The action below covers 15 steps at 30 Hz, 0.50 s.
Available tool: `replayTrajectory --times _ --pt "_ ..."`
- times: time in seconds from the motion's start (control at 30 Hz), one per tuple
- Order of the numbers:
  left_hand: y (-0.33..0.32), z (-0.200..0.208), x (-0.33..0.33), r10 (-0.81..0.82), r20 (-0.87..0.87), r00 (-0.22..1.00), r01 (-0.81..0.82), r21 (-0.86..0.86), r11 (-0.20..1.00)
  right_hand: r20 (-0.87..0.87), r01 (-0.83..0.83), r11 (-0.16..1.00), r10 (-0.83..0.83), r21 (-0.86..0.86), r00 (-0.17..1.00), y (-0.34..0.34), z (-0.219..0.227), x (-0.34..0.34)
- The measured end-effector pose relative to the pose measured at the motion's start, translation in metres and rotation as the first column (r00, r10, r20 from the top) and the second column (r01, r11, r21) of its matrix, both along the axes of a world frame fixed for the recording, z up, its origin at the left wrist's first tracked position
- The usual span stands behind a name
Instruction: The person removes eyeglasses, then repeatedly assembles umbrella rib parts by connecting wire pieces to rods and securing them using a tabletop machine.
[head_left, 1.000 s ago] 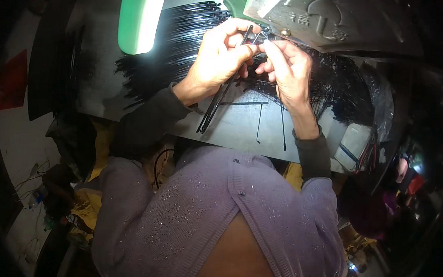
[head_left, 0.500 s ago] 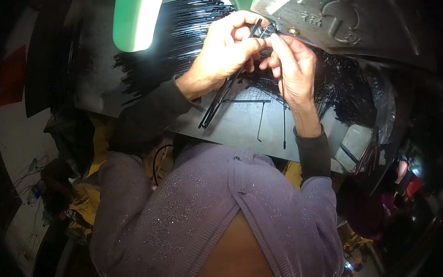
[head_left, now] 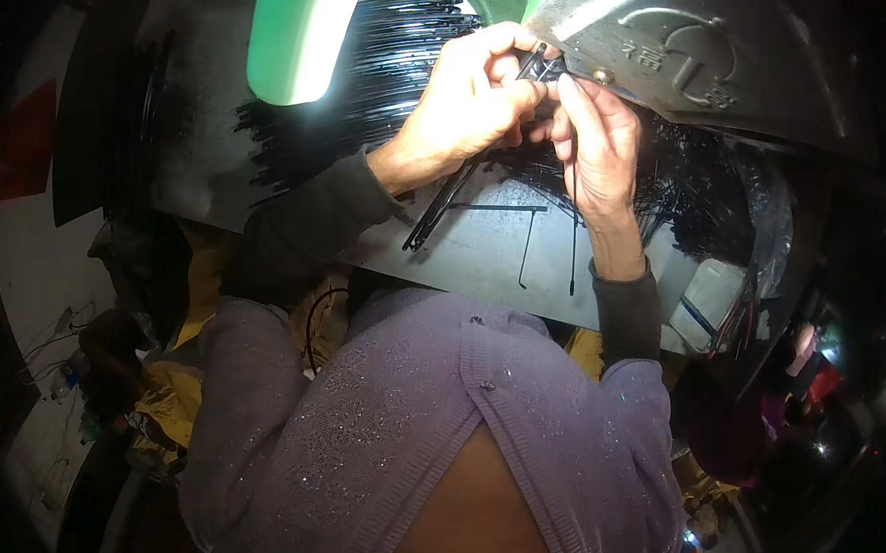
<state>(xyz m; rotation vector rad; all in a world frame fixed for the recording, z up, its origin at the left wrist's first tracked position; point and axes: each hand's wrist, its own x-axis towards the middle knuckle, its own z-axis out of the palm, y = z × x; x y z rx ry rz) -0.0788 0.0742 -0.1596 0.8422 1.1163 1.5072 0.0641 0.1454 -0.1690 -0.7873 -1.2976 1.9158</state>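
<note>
My left hand [head_left: 472,103] is closed around a few black rods [head_left: 434,211] that look like umbrella ribs. Their lower ends slant down over the table toward me. Close beside it, my right hand [head_left: 604,150] pinches a thin dark rib [head_left: 573,238] hanging down below the fingers. The fingertips of both hands meet at the rib ends, right by the edge of a grey metal machine [head_left: 665,58]. Fingers partly hide the joint there. On the table below the hands lies another thin black rib [head_left: 526,249], hooked at its end.
A large heap of black ribs [head_left: 373,83] spreads to the left, and a second heap [head_left: 704,180] lies on the right. A bright green-edged lamp [head_left: 300,39] hangs at upper left. A pale flat box [head_left: 707,302] and clear plastic [head_left: 767,213] sit at the table's right end.
The whole view has shifted slightly to the right. Both hands stay at the machine's edge, with their grips much the same.
</note>
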Motion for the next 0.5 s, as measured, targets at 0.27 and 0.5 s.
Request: replayTrajectory --times 0.27,0.5 --pt "0.002 0.002 0.0 -0.012 0.025 1.0 0.012 0.006 1.0 0.145 0.006 0.998 -0.016 0.064 0.989 0.0 0.004 -0.001" --pt "0.005 0.004 -0.013 -0.098 0.068 0.993 0.098 0.01 0.995 -0.092 -0.296 0.901 0.282 -0.316 0.955 0.024 0.004 0.012"
